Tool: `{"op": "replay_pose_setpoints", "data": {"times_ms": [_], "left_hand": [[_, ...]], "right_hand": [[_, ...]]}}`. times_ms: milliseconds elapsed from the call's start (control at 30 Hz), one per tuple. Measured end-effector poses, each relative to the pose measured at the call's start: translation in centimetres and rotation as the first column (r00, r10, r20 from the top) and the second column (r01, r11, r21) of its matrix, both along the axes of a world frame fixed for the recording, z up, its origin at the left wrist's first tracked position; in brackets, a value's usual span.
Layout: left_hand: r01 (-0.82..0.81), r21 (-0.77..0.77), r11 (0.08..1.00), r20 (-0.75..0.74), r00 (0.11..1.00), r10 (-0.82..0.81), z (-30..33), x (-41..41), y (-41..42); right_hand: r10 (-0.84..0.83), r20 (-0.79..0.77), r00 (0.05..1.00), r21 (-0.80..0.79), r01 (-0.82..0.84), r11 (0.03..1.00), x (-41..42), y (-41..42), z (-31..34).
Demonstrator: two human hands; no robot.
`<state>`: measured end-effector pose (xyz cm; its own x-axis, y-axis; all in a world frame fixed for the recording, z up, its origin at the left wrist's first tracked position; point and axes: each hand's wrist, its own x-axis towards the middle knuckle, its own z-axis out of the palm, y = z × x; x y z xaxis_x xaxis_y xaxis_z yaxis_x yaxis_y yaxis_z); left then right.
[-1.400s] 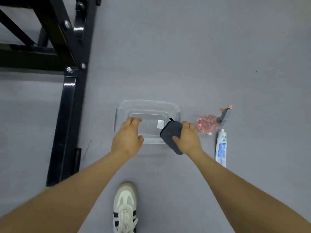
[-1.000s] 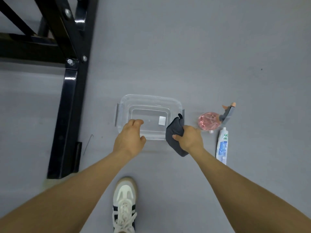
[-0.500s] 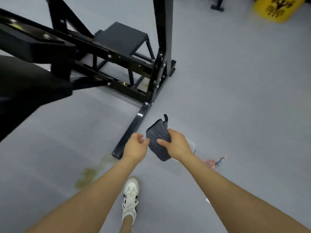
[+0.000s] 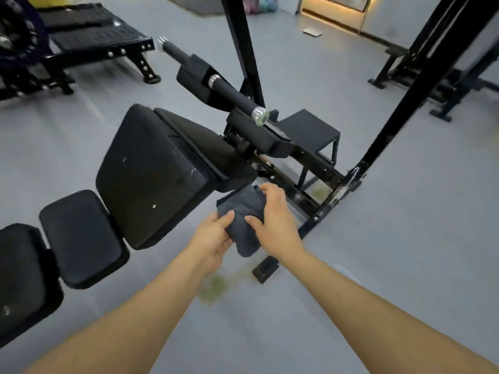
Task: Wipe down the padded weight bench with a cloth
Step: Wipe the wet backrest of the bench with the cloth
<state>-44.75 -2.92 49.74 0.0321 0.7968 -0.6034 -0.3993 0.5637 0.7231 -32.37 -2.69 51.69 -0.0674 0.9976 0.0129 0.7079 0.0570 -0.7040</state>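
Note:
A folded dark grey cloth hangs in the air just right of the bench, held from both sides. My left hand pinches its lower left edge and my right hand wraps over its right side. The black padded weight bench stretches left of my hands: a large back pad, then a smaller seat pad and another pad at the left edge. The cloth is close to the back pad's right end, and I cannot tell whether they touch.
A black rack upright and its floor rail stand right of my hands. A padded roller bar sticks out above the bench. A small black step sits behind. A greenish stain marks the grey floor below my wrists.
The view has risen from the floor and the clear tub to the bench. My left hand has come onto the cloth, which both hands have carried up beside the back pad.

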Motion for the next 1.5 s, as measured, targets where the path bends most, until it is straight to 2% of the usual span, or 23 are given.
{"op": "replay_pose_setpoints", "data": {"times_ms": [67,167,233,400,500,600,700,800,867,1067,1167,1233,1267,1333,1400,1500], "left_hand": [[-0.042,0.038,0.998,0.002,0.999,0.042,1.1,-2.9,1.1],[-0.074,0.070,0.995,0.034,0.997,0.072,3.0,-6.3,3.0],[-0.079,0.086,0.993,0.085,0.994,0.072,4.3,-7.6,4.3],[-0.051,0.076,0.996,0.207,0.978,0.034,6.5,-8.8,7.9],[-0.007,0.132,0.991,0.228,0.973,-0.024,7.5,-9.7,10.2],[-0.025,0.162,0.987,0.100,0.995,0.009,7.3,-11.6,12.8],[-0.042,0.150,0.988,-0.122,0.991,0.061,6.2,-14.5,15.4],[-0.025,0.152,0.988,-0.363,0.929,0.079,4.3,-17.5,18.2],[-0.041,0.164,0.986,-0.472,0.874,0.115,3.0,-19.0,19.8],[-0.092,0.125,0.988,-0.601,0.785,0.149,-0.4,-22.1,22.8],[-0.034,0.110,0.993,-0.689,0.718,0.100,-2.8,-23.6,24.6],[0.034,0.093,0.995,-0.755,0.654,0.048,-4.4,-24.5,25.7],[0.062,0.082,0.995,-0.780,0.625,0.025,-5.2,-25.0,26.3],[0.095,0.055,0.994,-0.818,0.576,-0.009,-6.4,-25.9,27.2],[0.134,0.050,0.990,-0.848,0.530,-0.029,-7.3,-26.7,28.0],[0.195,0.046,0.980,-0.883,0.467,-0.051,-8.3,-28.0,29.5]], "right_hand": [[0.011,0.103,0.995,0.164,-0.028,0.986,-3.3,0.9,0.7],[0.123,0.209,0.970,0.139,-0.154,0.978,-6.9,2.6,1.4],[0.167,0.179,0.970,0.097,-0.187,0.978,-8.3,3.9,1.9],[0.128,0.023,0.991,0.024,-0.129,0.991,-9.5,8.3,4.3],[0.119,-0.018,0.993,0.046,-0.118,0.992,-10.3,11.3,5.0],[0.149,0.053,0.987,0.054,-0.152,0.987,-11.6,15.1,4.5],[0.154,0.070,0.986,0.032,-0.156,0.987,-13.2,19.0,4.0],[0.176,0.110,0.978,0.013,-0.178,0.984,-14.6,22.5,3.5],[0.204,0.151,0.967,0.001,-0.207,0.978,-15.6,24.5,2.8],[0.215,0.190,0.958,-0.053,-0.209,0.976,-18.5,29.4,0.0],[0.215,0.218,0.952,-0.042,-0.211,0.977,-19.6,30.8,-1.6],[0.202,0.305,0.931,-0.009,-0.209,0.978,-20.2,31.0,-2.8],[0.217,0.367,0.905,-0.021,-0.225,0.974,-20.6,30.9,-3.6],[0.325,0.482,0.814,-0.143,-0.293,0.946,-21.5,30.3,-5.4],[0.410,0.529,0.743,-0.251,-0.324,0.912,-22.4,30.3,-7.1],[0.448,0.571,0.688,-0.277,-0.352,0.894,-24.0,31.8,-8.1]]}}
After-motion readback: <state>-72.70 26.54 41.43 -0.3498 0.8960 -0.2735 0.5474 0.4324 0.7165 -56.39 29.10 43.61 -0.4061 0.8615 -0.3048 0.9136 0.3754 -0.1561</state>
